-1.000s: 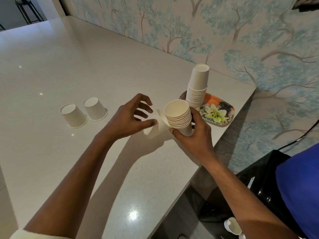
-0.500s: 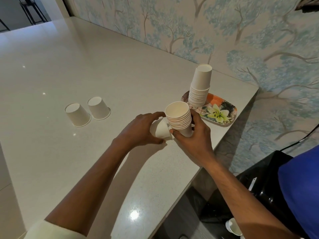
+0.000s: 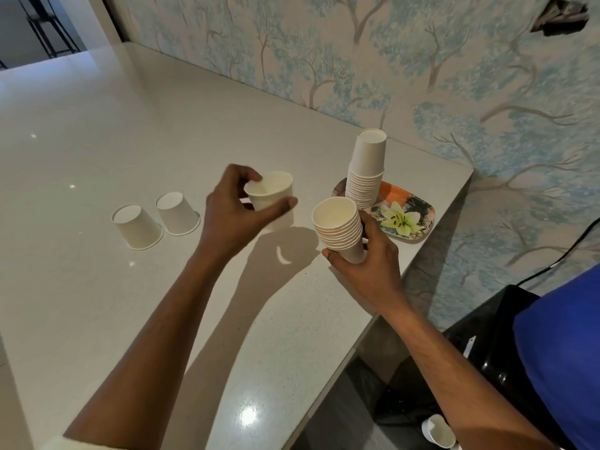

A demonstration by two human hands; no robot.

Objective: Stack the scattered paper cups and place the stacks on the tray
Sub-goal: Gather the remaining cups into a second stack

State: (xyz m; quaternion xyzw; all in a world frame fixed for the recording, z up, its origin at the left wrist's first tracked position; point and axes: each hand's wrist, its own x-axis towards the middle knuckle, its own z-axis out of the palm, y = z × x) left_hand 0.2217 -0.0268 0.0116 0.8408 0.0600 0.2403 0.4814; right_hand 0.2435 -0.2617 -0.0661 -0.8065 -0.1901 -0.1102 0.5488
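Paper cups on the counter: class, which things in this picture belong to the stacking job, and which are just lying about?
Job: single cup, in the left hand; short stack, in the right hand; tall stack, on the tray; two upside-down cups on the counter.
Lying about: tree wallpaper; black cable.
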